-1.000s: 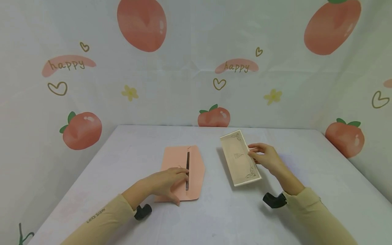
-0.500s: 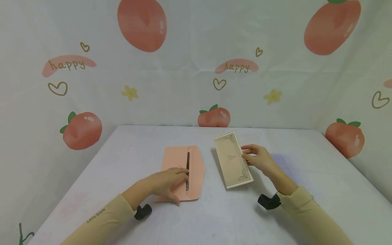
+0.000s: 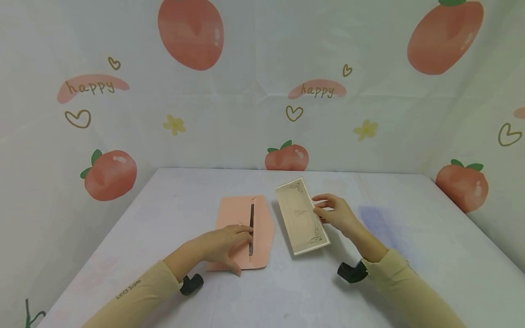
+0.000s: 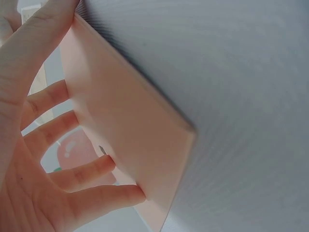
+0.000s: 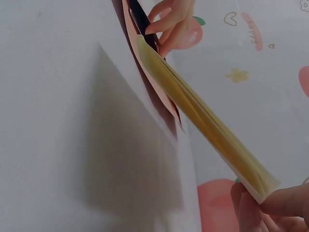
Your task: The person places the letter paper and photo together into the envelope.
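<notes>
left hand (image 3: 225,243) spread on pink envelope (image 3: 263,234) (lower centre, fyi); right hand (image 3: 337,216) pinches cream card (image 3: 301,216); lining-up stage, I guess; next move probably wants steady aim

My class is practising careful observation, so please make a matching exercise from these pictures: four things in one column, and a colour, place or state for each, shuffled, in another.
Column one
1. envelope
2. printed packet
3. left hand
4. right hand

Column two
A. cream, raised above the table
B. pinches something cream by its edge
C. pink, lying on the table
D. touches something pink

Right pairs: 1-C, 2-A, 3-D, 4-B
</notes>
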Tool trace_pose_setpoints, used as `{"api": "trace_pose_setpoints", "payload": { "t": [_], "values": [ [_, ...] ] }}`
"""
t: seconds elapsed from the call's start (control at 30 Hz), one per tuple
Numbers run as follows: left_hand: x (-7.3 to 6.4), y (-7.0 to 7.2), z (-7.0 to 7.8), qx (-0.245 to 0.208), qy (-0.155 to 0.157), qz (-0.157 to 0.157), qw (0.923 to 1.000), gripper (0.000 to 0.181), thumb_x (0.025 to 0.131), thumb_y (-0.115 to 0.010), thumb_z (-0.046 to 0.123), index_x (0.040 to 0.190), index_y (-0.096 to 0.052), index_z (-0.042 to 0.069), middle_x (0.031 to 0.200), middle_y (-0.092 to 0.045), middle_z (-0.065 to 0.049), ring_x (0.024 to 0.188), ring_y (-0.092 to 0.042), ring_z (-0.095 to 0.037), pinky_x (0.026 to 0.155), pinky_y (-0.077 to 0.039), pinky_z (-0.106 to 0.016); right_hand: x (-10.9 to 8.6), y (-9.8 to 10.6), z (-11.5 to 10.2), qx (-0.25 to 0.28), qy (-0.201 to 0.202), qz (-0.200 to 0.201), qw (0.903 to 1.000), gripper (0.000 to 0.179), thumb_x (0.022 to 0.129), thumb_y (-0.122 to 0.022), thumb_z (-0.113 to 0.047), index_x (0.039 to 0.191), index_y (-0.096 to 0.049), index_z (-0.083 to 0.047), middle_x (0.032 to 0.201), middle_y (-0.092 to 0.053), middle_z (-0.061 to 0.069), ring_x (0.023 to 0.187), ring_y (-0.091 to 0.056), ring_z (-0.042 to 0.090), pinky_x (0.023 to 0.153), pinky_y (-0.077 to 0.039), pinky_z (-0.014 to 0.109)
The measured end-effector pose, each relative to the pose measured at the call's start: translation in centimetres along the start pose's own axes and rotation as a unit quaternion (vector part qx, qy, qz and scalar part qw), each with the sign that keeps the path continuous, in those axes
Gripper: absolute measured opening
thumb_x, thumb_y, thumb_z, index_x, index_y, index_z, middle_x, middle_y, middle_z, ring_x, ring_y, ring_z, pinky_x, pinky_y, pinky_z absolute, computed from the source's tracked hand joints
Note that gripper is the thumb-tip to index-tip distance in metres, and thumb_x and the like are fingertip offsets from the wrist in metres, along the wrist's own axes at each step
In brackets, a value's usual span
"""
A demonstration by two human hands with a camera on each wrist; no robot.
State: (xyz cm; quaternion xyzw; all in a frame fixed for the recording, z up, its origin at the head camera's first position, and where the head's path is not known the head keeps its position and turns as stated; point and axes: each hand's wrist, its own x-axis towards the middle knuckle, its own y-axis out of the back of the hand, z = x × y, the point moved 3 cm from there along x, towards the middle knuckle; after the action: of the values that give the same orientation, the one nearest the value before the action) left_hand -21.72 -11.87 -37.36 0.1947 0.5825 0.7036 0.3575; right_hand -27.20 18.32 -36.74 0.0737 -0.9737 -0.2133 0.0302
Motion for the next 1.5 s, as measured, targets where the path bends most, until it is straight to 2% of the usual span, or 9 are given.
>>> {"api": "trace_pose_setpoints", "payload": {
  "t": [0.17, 0.33, 0.7, 1.07, 1.5],
  "values": [
    [0.0, 0.0, 0.1, 0.006, -0.005, 0.002, 1.0, 0.073, 0.067, -0.077, 0.05, 0.125, -0.051, 0.015, 0.145, -0.04, -0.005, 0.135, -0.038, -0.029, 0.109, -0.037, -0.045, 0.2, -0.6, 0.3, 0.019, 0.006, -0.014, 0.9997, 0.037, 0.088, -0.059, -0.003, 0.123, -0.05, 0.007, 0.102, -0.062, 0.024, 0.075, -0.065, 0.009, 0.066, -0.059, 0.027],
    [0.0, 0.0, 0.1, 0.01, -0.006, 0.003, 0.9999, 0.073, 0.066, -0.078, 0.05, 0.125, -0.051, 0.015, 0.145, -0.041, -0.006, 0.135, -0.038, -0.029, 0.109, -0.038, -0.045, 0.2, -1.3, 0.1, 0.015, 0.013, -0.02, 0.9996, 0.037, 0.088, -0.06, -0.004, 0.122, -0.051, 0.006, 0.1, -0.063, 0.023, 0.074, -0.064, 0.009, 0.066, -0.059, 0.029],
    [0.1, 0.0, 0.1, 0.009, 0.0, 0.0, 1.0, 0.073, 0.066, -0.077, 0.051, 0.125, -0.051, 0.016, 0.146, -0.04, -0.005, 0.136, -0.037, -0.029, 0.111, -0.036, -0.045, 0.1, -2.4, -0.6, 0.012, 0.017, -0.023, 0.9995, 0.035, 0.088, -0.06, -0.003, 0.12, -0.052, 0.007, 0.102, -0.064, 0.028, 0.069, -0.063, 0.01, 0.065, -0.059, 0.03],
    [0.1, 0.1, 0.2, 0.011, 0.008, -0.007, 0.9999, 0.075, 0.067, -0.077, 0.051, 0.127, -0.05, 0.016, 0.147, -0.039, -0.005, 0.137, -0.037, -0.028, 0.112, -0.035, -0.044, 0.3, -3.5, -0.9, 0.012, 0.004, -0.027, 0.9996, 0.035, 0.087, -0.061, -0.004, 0.12, -0.053, 0.005, 0.103, -0.064, 0.027, 0.073, -0.066, 0.013, 0.066, -0.06, 0.032],
    [0.1, 0.2, 0.3, 0.015, -0.001, -0.002, 0.9999, 0.072, 0.067, -0.077, 0.05, 0.124, -0.051, 0.015, 0.146, -0.04, -0.006, 0.135, -0.038, -0.029, 0.111, -0.036, -0.044, 0.4, -4.6, -1.0, 0.026, -0.006, -0.041, 0.9988, 0.036, 0.086, -0.06, 0.001, 0.121, -0.051, 0.008, 0.106, -0.062, 0.028, 0.073, -0.066, 0.013, 0.067, -0.06, 0.032]
  ]
}}
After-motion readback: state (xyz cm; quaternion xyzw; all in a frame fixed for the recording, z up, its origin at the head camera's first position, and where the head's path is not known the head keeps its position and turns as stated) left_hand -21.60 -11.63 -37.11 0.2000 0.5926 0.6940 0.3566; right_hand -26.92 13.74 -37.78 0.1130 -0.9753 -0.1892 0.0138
